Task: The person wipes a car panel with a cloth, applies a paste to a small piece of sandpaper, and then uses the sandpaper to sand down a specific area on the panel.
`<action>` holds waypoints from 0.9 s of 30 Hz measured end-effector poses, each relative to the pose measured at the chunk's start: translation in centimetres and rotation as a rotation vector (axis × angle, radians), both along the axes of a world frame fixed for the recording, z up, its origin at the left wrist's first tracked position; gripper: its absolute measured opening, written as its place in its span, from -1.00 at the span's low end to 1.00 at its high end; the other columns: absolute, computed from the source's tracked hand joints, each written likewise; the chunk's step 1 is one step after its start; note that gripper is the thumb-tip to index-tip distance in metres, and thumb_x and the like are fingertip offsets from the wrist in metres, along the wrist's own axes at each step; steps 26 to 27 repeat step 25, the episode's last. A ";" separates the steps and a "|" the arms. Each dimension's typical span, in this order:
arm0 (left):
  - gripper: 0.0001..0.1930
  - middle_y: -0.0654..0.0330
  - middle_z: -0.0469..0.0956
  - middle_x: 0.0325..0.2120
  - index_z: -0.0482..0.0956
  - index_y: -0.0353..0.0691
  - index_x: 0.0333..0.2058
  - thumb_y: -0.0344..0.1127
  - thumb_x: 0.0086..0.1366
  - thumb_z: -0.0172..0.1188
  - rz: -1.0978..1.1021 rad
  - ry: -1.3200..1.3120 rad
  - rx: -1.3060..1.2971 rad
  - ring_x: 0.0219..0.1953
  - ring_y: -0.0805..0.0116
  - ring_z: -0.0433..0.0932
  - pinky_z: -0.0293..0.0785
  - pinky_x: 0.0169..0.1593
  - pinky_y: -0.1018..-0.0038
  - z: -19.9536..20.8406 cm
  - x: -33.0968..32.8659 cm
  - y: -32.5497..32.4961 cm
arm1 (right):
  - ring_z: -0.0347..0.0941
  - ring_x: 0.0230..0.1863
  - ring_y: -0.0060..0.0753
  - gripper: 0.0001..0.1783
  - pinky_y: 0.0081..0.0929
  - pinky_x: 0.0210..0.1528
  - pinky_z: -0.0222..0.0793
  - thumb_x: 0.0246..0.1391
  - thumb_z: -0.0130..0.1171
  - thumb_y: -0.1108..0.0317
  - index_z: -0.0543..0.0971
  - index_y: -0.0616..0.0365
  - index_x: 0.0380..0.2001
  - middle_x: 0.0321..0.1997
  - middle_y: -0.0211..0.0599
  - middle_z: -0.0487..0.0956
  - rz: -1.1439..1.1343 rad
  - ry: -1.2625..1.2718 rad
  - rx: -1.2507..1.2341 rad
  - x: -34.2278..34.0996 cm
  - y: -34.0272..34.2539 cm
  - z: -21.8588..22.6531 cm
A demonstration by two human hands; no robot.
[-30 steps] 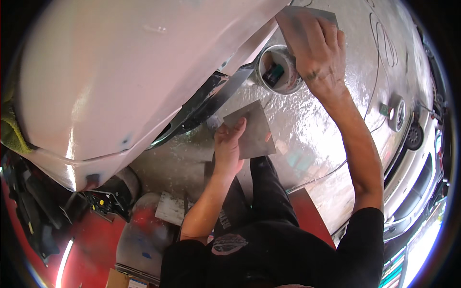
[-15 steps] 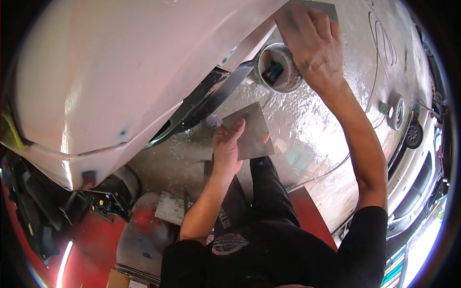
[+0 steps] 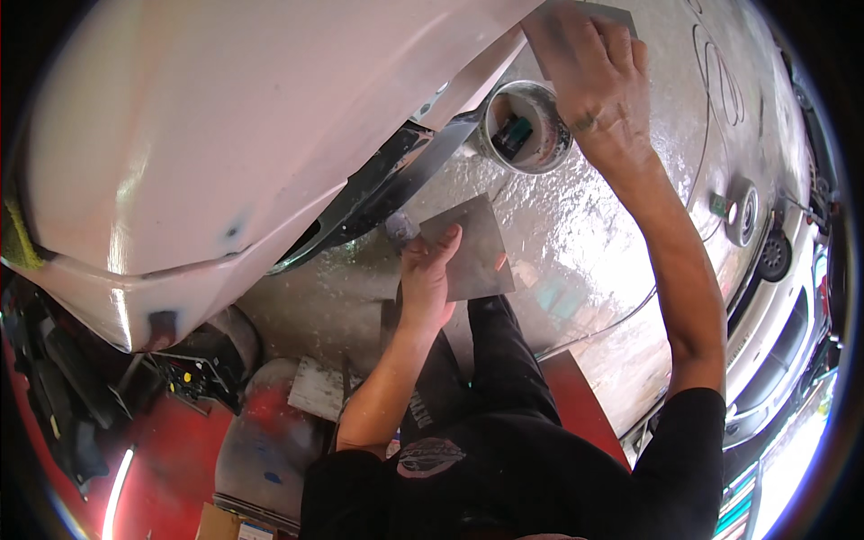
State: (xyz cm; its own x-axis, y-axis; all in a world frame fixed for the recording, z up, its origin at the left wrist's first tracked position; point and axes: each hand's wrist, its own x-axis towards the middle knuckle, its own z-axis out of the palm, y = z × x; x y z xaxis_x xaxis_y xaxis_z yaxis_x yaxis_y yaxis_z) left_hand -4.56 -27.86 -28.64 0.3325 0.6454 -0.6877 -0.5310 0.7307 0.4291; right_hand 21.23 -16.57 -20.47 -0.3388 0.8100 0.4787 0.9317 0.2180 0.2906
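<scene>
My left hand (image 3: 428, 274) pinches a grey, square-cornered sheet of sandpaper (image 3: 481, 247), thumb on top and the other fingers beneath. A small orange mark shows near the sheet's right edge. My right arm reaches far forward, and its hand (image 3: 607, 103) lies over a second grey sandpaper sheet (image 3: 619, 15), fingers curled on it. That sheet is at the far edge of a pale, primer-coloured car body (image 3: 270, 117); whether it presses on the panel I cannot tell. Just left of my right wrist, a round bucket (image 3: 555, 148) stands on the wet floor with a dark green block inside.
Dark trim (image 3: 382, 198) runs along the car's lower edge. A white wheel-like disc (image 3: 743, 211) and a thin hose (image 3: 706, 99) lie on the floor to the right, before a white car (image 3: 756, 360). Black parts (image 3: 81, 378) are piled at left beside a grey, dusty seat-like piece (image 3: 270, 441).
My right hand has shifted slightly to the right with its sheet, uncovering more of the bucket's rim. The left hand and its sheet have hardly moved.
</scene>
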 end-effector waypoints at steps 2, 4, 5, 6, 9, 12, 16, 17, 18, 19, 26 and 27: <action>-0.82 0.24 0.68 -0.17 0.65 -0.22 -0.09 -0.36 0.37 0.33 -0.004 0.007 -0.011 -0.16 0.42 0.66 0.61 -0.05 0.39 -0.1 0.0 -0.1 | 0.39 -0.09 -0.13 -0.43 -0.16 -0.09 0.41 -0.31 0.42 0.39 0.67 0.25 -0.07 -0.06 -0.18 0.46 -0.021 0.021 -0.039 -0.1 0.0 0.3; -0.82 0.24 0.68 -0.17 0.65 -0.22 -0.09 -0.36 0.37 0.33 0.004 0.010 -0.018 -0.16 0.42 0.66 0.61 -0.05 0.39 -0.2 -0.1 -0.1 | 0.39 -0.09 -0.12 -0.37 -0.16 -0.08 0.41 -0.37 0.46 0.36 0.67 0.25 -0.06 -0.05 -0.19 0.46 -0.039 0.077 -0.125 -1.1 0.1 1.9; -0.82 0.24 0.68 -0.17 0.65 -0.22 -0.10 -0.36 0.36 0.34 0.006 0.005 -0.022 -0.16 0.42 0.66 0.61 -0.05 0.39 -0.3 0.0 -0.2 | 0.39 -0.09 -0.13 -0.35 -0.17 -0.09 0.41 -0.39 0.47 0.35 0.67 0.25 -0.05 -0.04 -0.19 0.46 -0.036 0.072 -0.126 -1.1 0.1 1.9; -0.83 0.24 0.68 -0.17 0.65 -0.21 -0.10 -0.36 0.36 0.34 0.007 0.000 -0.025 -0.17 0.42 0.66 0.61 -0.05 0.39 -0.3 0.0 -0.2 | 0.39 -0.09 -0.13 -0.32 -0.17 -0.09 0.42 -0.41 0.49 0.35 0.67 0.24 -0.04 -0.03 -0.20 0.47 -0.033 0.066 -0.126 -1.0 0.1 1.9; -0.84 0.25 0.68 -0.18 0.65 -0.20 -0.12 -0.36 0.35 0.35 -0.002 -0.003 -0.023 -0.17 0.42 0.66 0.61 -0.05 0.39 -0.7 0.0 -0.3 | 0.39 -0.08 -0.14 -0.31 -0.17 -0.11 0.44 -0.39 0.49 0.36 0.66 0.24 -0.01 -0.02 -0.19 0.47 -0.026 0.041 -0.084 -0.6 -0.1 1.0; -0.84 0.25 0.68 -0.19 0.65 -0.20 -0.14 -0.35 0.34 0.36 -0.002 -0.006 -0.019 -0.18 0.42 0.66 0.61 -0.06 0.38 -0.4 0.2 -0.1 | 0.39 -0.08 -0.15 -0.32 -0.13 -0.11 0.47 -0.34 0.48 0.38 0.65 0.23 0.02 -0.01 -0.18 0.47 -0.006 0.014 -0.019 -0.2 0.0 -0.3; -0.84 0.26 0.68 -0.19 0.65 -0.20 -0.14 -0.35 0.34 0.37 -0.013 -0.014 -0.023 -0.17 0.43 0.66 0.61 -0.06 0.38 -0.6 0.2 -0.3 | 0.40 -0.08 -0.18 -0.29 -0.08 -0.04 0.51 -0.26 0.47 0.41 0.63 0.13 0.12 0.05 -0.20 0.48 -0.014 0.052 0.017 0.3 -0.4 -2.8; -0.83 0.26 0.68 -0.19 0.65 -0.20 -0.14 -0.35 0.34 0.37 -0.013 -0.013 -0.022 -0.17 0.43 0.66 0.61 -0.06 0.38 -0.8 0.2 -0.3 | 0.42 -0.05 -0.21 -0.33 -0.14 -0.06 0.48 -0.22 0.44 0.40 0.64 0.07 0.11 0.05 -0.26 0.51 -0.022 0.062 0.012 -0.2 -0.5 -2.4; -0.83 0.26 0.68 -0.18 0.65 -0.20 -0.13 -0.35 0.34 0.37 -0.009 -0.011 -0.019 -0.17 0.43 0.66 0.61 -0.06 0.38 -0.9 0.2 -0.4 | 0.45 -0.02 -0.23 -0.37 -0.19 -0.07 0.44 -0.19 0.41 0.39 0.65 0.00 0.10 0.05 -0.33 0.54 -0.027 0.073 0.009 -1.1 -0.5 -1.6; -0.83 0.26 0.68 -0.18 0.65 -0.21 -0.13 -0.35 0.34 0.37 -0.002 -0.004 -0.019 -0.17 0.43 0.66 0.60 -0.05 0.38 -0.9 0.1 -0.4 | 0.47 0.00 -0.25 -0.40 -0.25 -0.08 0.41 -0.15 0.37 0.37 0.65 -0.06 0.09 0.05 -0.40 0.57 -0.033 0.085 0.006 -1.7 -0.6 -1.2; -0.79 0.26 0.67 -0.16 0.63 -0.22 -0.09 -0.35 0.34 0.37 -0.002 -0.012 -0.010 -0.15 0.43 0.65 0.59 -0.04 0.39 -0.7 0.1 -0.5 | 0.43 0.00 -0.27 -0.47 -0.28 -0.06 0.36 -0.08 0.33 0.34 0.63 0.05 0.06 0.09 -0.36 0.48 0.001 0.172 -0.004 -2.7 -1.8 -2.7; -0.79 0.26 0.67 -0.16 0.63 -0.22 -0.09 -0.35 0.34 0.37 -0.002 -0.012 -0.010 -0.15 0.43 0.65 0.59 -0.04 0.39 -0.7 0.1 -0.5 | 0.43 0.00 -0.27 -0.47 -0.28 -0.06 0.36 -0.08 0.33 0.34 0.63 0.05 0.06 0.09 -0.36 0.48 0.001 0.172 -0.004 -2.7 -1.8 -2.7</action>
